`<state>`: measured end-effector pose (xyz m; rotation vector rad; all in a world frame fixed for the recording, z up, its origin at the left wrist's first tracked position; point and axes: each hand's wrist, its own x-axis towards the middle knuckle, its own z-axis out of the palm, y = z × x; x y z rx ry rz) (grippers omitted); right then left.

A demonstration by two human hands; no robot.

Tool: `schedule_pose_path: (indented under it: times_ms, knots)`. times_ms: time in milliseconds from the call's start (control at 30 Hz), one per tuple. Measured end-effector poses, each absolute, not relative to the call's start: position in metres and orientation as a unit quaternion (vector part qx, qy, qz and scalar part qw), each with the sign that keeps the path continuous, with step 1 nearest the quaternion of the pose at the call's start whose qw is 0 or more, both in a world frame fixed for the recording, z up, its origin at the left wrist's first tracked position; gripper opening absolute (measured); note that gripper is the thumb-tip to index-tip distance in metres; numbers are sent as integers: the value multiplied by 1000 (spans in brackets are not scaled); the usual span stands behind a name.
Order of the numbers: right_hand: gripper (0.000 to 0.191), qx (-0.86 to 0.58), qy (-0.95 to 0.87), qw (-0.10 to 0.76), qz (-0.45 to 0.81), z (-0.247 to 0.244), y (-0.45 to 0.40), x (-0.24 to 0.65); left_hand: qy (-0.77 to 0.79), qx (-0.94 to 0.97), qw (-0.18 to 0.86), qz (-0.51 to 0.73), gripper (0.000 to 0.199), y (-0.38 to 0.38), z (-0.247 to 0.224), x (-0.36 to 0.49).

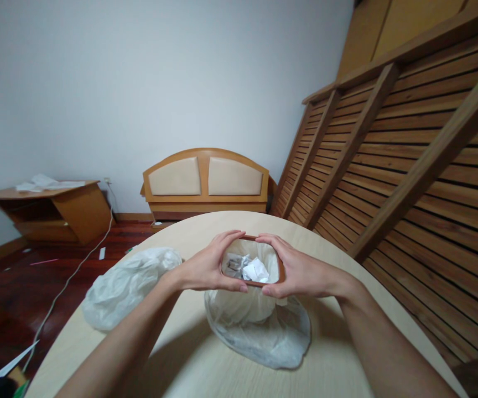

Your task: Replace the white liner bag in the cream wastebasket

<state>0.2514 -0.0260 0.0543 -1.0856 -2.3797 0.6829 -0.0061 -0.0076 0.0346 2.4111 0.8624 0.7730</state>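
Observation:
A small bin with a brown rim (250, 237) stands on the round pale table (172, 354), lined with a thin whitish plastic bag (264, 331). The bag hangs over the outside and spreads on the tabletop toward me. Crumpled white paper (256, 270) lies inside the bin. My left hand (214, 265) is wrapped round the left side of the rim, thumb in front and fingers behind. On the right side, my right hand (291, 268) grips the rim the same way.
A crumpled whitish plastic bag (129, 284) lies on the table's left side. Behind stands a headboard (206, 199). Slatted wooden panels (388, 160) lean at the right. A low cabinet (77, 215) and a cable (71, 277) are at the left.

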Motion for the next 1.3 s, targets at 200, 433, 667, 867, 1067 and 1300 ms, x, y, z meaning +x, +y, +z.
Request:
schedule_pose_path:
  times_ms: [200,433,667,867,1067,1300]
  knots:
    - [139,-450,-843,162,249,46,-19,258,318,882,223,265,103,-5,34,-7]
    - [138,-428,-858,170,226,39,-14,262,322,881,226,263,103,-5,32,-7]
    - [134,-412,-865,196,211,36,-11,262,309,880,222,284,96,-3,30,-4]
    - [133,-407,-865,204,212,37,-12,262,310,881,214,287,89,-3,30,-2]
    - [132,-413,-863,199,215,42,-14,262,316,880,212,283,75,-4,27,-1]
    - [130,-424,-856,185,232,47,-16,265,326,876,219,279,67,-6,29,3]
